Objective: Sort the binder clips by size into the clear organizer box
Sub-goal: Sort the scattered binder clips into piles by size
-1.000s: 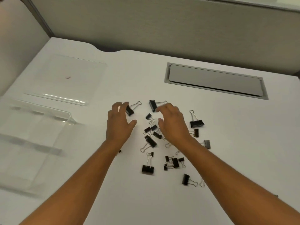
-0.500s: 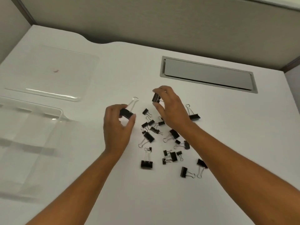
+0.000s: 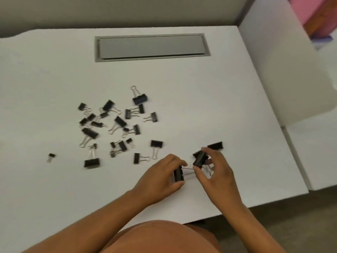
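Note:
Several black binder clips (image 3: 116, 123) of mixed sizes lie scattered on the white desk (image 3: 54, 189). My left hand (image 3: 162, 178) grips a large black clip (image 3: 178, 174) near the desk's front right. My right hand (image 3: 215, 172) pinches another large clip (image 3: 200, 159) just beside it. Two more large clips (image 3: 216, 145) lie on the desk right behind my right hand. One small clip (image 3: 51, 156) sits alone at the left. The clear organizer box is out of view.
A grey cable hatch (image 3: 151, 47) is set into the desk at the back. The desk's right edge meets a lower white surface (image 3: 313, 150). A grey partition (image 3: 127, 10) runs along the back. My knee (image 3: 160, 236) shows below the front edge.
Both hands lifted a large clip each from the pile and carried them to the desk's front right. The view swung right, so the clear box and lid left the frame.

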### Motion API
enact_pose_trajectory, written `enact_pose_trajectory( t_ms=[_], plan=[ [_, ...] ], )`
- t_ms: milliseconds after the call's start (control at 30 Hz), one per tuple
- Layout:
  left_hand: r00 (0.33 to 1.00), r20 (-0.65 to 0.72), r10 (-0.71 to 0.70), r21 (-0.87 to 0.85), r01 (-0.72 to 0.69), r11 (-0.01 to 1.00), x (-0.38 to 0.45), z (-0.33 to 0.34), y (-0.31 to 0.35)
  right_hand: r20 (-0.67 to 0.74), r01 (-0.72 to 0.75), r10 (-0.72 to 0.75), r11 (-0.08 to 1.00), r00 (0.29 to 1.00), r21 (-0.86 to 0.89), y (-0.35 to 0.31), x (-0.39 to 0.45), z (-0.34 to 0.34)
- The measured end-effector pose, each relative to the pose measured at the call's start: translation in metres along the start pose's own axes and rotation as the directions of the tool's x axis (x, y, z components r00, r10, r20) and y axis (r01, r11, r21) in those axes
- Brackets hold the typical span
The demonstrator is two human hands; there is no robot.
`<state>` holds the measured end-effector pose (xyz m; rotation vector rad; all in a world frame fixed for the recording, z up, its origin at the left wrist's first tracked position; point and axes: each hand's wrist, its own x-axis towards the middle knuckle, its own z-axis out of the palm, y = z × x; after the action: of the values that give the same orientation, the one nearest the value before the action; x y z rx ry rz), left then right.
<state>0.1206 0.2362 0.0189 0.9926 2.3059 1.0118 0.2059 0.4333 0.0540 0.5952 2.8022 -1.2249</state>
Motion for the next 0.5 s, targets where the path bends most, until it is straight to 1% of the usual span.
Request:
enact_pose_trajectory(
  t_ms=[100, 167, 267, 367, 433, 500],
  plan=[
    [0.999, -0.007, -0.048, -0.024, 0.048, 0.999, 0.021, 0.026, 0.021, -0.022, -0.056, 0.055, 0.998, 0.998, -0.038, 0.037, -0.006, -0.017],
    [0.995, -0.015, -0.1, -0.042, 0.099, 0.994, 0.034, 0.04, 0.031, -0.024, -0.031, 0.029, 0.997, 0.999, -0.076, 0.056, -0.002, -0.025],
    [0.985, -0.044, -0.166, -0.06, 0.164, 0.985, 0.045, 0.057, 0.042, 0.008, 0.116, -0.116, 0.975, 0.993, -0.188, 0.075, 0.008, -0.03],
    [0.969, -0.106, -0.223, -0.066, 0.217, 0.974, 0.052, 0.069, 0.046, 0.069, 0.275, -0.266, 0.929, 0.962, -0.248, 0.088, 0.02, -0.032],
    [0.95, -0.151, -0.273, -0.103, 0.26, 0.96, 0.053, 0.072, 0.047, 0.117, 0.343, -0.323, 0.901, 0.939, -0.267, 0.098, 0.026, -0.031],
    [0.939, -0.169, -0.299, -0.14, 0.278, 0.95, 0.051, 0.072, 0.05, 0.151, 0.375, -0.346, 0.891, 0.926, -0.257, 0.106, 0.029, -0.031]
  ],
)
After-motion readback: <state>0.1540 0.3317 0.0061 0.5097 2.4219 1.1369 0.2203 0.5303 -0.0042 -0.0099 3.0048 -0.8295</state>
